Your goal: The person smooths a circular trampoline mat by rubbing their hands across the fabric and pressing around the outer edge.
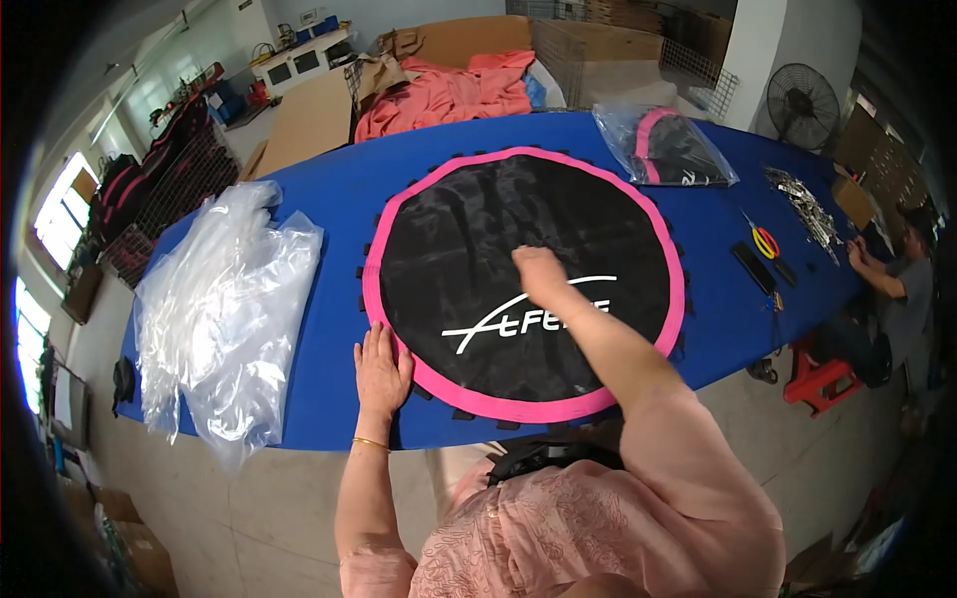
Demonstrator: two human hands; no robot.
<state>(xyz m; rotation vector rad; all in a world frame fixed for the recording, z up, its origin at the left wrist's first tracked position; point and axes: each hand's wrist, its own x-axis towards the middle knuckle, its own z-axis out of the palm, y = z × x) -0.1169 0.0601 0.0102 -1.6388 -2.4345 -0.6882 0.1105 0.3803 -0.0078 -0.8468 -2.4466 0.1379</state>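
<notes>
A round black trampoline mat (449,229) lies flat on the blue table, with a pink border, small black tabs round its edge and white lettering on its near half. My left hand (383,375) rests flat on the mat's left front border, fingers stretched out and partly over the blue cloth. Over the middle of the black fabric is my right hand (541,277), its fingers curled closed. What that hand holds, if anything, is hidden. The right forearm covers part of the lettering.
Left of the mat lies a pile of clear plastic bags (234,319). A bagged folded mat (668,147), metal pieces (805,211), scissors (765,242) and a black object (753,267) are on the right. Another person (902,289) sits at the table's right end beside a red stool (819,379).
</notes>
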